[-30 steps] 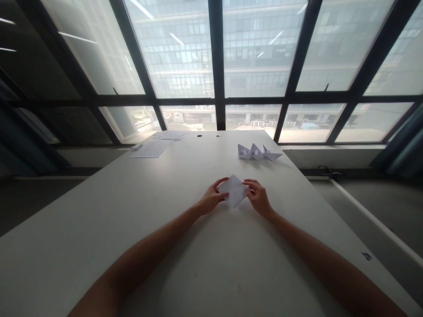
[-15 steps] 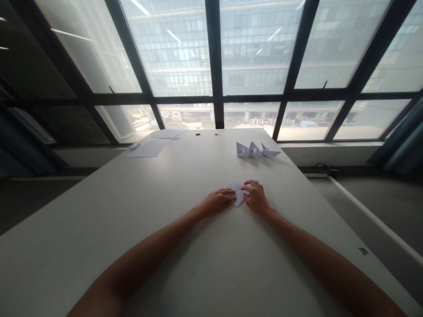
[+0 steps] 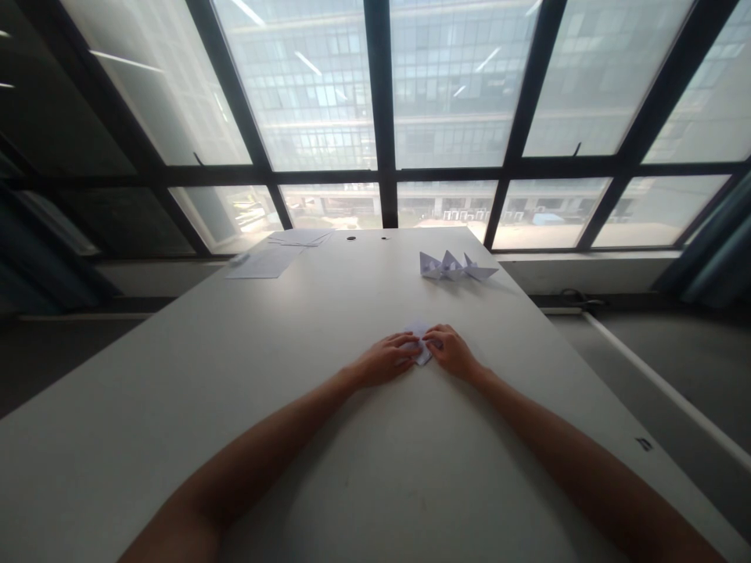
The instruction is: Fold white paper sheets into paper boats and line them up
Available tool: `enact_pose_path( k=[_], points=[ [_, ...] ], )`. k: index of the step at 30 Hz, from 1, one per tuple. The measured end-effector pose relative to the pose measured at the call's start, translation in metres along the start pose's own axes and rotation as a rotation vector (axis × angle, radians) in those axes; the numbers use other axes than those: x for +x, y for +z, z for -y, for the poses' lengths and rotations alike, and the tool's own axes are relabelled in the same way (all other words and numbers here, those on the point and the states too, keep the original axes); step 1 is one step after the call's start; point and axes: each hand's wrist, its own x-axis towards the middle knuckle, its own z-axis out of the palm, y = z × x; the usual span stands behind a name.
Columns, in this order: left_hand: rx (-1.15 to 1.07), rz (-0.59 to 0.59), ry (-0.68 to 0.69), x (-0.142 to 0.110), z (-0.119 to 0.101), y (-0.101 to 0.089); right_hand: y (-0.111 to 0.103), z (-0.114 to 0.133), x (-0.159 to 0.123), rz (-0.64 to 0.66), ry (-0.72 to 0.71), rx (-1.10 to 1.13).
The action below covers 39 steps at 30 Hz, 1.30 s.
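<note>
A small piece of folded white paper lies on the white table between my two hands, partly covered by their fingers. My left hand rests on its left side, fingers stretched out flat across the paper. On the right side, my right hand has its fingers bent and drawn together, closed on the paper near its middle. The fingertips of both hands almost meet. Fingers hide the fold beneath them.
Beyond my right hand, three folded paper boats stand in a row. Loose white sheets lie at the table's far left. The white table reaches toward large windows; its right edge slants past my right arm.
My right hand has moved slightly left over the paper, and its spread fingers have drawn together. My left hand stays nearly in place, its fingers shifted a little.
</note>
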Motion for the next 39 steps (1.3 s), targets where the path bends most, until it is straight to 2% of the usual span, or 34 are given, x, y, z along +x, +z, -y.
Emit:
enact_pose_path(
  k=[8,13,20,31,39],
  points=[
    [-0.119,-0.004,-0.070,0.002,-0.003,0.001,0.000,-0.006,-0.001,0.057,-0.038,-0.002],
    [-0.205,-0.060,-0.046,0.002,-0.006,-0.002,0.000,-0.009,0.000,0.053,-0.023,0.014],
    [-0.100,-0.029,0.004,0.002,-0.003,0.001,-0.001,-0.007,0.000,0.039,-0.023,0.029],
    [-0.126,-0.042,-0.006,0.001,0.001,0.003,0.002,-0.015,0.003,0.060,-0.022,0.053],
    [-0.007,-0.037,0.064,0.001,0.006,0.005,0.000,-0.014,0.001,0.055,-0.027,0.045]
  ],
)
